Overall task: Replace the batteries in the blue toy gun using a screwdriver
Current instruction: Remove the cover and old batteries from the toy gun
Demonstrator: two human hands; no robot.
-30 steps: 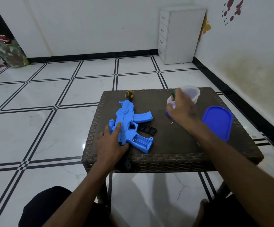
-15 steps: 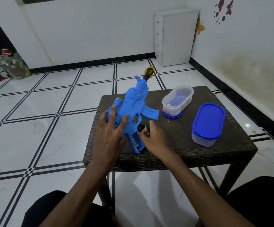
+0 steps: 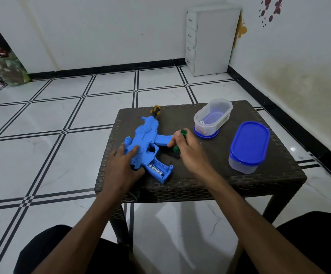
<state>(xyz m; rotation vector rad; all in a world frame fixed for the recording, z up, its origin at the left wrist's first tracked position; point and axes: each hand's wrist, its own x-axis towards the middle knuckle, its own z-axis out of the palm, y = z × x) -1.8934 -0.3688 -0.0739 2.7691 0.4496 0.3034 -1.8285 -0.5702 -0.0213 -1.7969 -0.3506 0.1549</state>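
Currently the blue plastic toy gun lies flat on the dark woven table, left of centre. Left hand rests on it, fingers straight. Right hand grips the green-handled screwdriver. Battery compartment is uncovered with batteries showing; a black cover probably still needs refitting and screwing.
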